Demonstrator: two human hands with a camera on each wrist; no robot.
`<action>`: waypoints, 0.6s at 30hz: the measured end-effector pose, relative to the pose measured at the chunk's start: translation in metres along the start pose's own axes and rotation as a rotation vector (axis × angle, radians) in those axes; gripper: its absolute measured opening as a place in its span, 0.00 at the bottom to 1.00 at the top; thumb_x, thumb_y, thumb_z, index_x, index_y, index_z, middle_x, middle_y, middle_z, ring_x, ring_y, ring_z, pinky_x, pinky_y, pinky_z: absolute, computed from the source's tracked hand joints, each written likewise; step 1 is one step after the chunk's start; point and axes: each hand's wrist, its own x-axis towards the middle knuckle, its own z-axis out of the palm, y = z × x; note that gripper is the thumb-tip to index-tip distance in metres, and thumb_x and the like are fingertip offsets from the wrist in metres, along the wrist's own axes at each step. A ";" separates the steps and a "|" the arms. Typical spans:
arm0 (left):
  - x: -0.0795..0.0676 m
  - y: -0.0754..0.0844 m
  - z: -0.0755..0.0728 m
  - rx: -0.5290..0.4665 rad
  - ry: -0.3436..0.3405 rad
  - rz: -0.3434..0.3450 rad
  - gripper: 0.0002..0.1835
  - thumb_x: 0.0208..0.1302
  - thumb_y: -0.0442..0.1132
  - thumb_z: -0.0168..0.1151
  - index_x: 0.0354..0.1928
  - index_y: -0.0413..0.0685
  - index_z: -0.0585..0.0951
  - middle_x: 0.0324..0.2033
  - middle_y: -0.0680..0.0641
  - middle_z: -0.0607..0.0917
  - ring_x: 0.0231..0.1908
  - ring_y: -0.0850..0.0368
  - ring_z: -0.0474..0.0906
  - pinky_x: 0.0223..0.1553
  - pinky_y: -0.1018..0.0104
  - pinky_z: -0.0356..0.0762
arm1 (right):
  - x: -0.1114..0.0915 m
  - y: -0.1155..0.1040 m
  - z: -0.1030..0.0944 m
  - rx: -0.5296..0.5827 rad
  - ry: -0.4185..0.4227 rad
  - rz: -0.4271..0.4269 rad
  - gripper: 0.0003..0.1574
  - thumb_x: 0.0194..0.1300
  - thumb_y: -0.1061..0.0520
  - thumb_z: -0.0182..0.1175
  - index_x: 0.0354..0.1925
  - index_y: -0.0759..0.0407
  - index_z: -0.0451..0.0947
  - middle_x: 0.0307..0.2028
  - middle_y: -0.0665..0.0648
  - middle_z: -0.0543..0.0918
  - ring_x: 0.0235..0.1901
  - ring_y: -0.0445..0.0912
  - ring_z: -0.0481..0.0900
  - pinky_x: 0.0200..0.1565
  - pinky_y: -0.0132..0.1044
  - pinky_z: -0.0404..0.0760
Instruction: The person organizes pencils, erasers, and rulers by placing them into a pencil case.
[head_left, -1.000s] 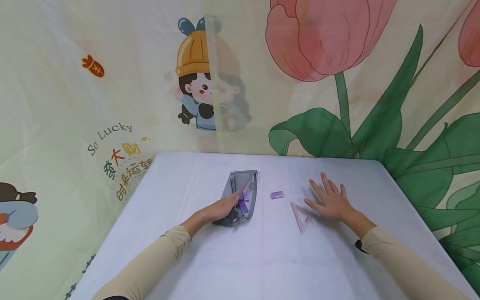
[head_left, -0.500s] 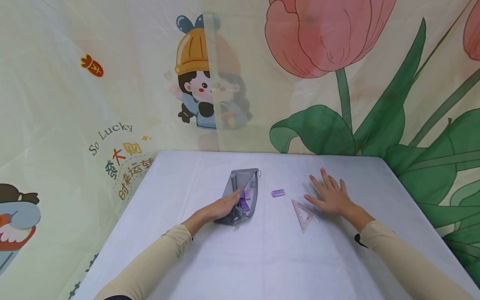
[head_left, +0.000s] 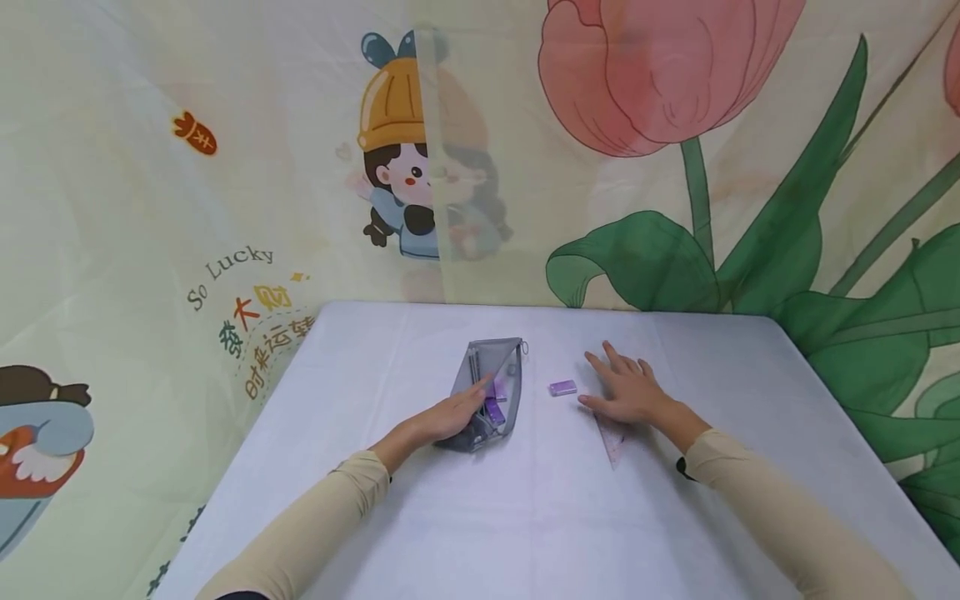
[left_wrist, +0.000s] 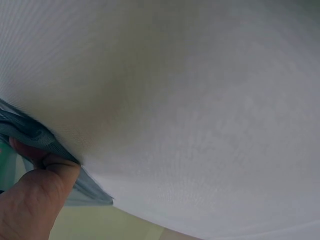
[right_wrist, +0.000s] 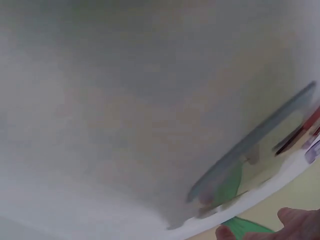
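A grey mesh pencil case [head_left: 504, 357] lies left of the table's middle, with purple things and thin pencil-like sticks showing inside. My left hand [head_left: 448, 415] holds its near left side; in the left wrist view the thumb [left_wrist: 42, 192] bends over the mesh edge [left_wrist: 47, 142]. Fingers spread, my right hand [head_left: 630, 395] hovers over a clear pinkish set square [head_left: 612, 447] and hides much of it. Whether it touches the set square cannot be told. A small purple block [head_left: 562, 388], perhaps an eraser, lies just left of the right fingertips.
A white cloth covers the table [head_left: 525, 533]. Behind it hangs a printed curtain [head_left: 487, 283] with tulips and cartoon figures. The right wrist view is blurred; a clear piece with a grey edge [right_wrist: 250, 140] shows there above the fingers.
My right hand has moved left over the set square, now covering its upper part, closer to the purple block. The left hand still holds the pencil case.
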 end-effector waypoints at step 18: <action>-0.001 0.002 -0.001 0.020 -0.002 -0.019 0.30 0.80 0.56 0.25 0.79 0.61 0.45 0.78 0.51 0.49 0.78 0.48 0.45 0.77 0.47 0.44 | 0.028 -0.043 0.003 0.069 -0.010 -0.171 0.23 0.64 0.54 0.67 0.57 0.57 0.79 0.49 0.57 0.81 0.47 0.50 0.78 0.54 0.51 0.77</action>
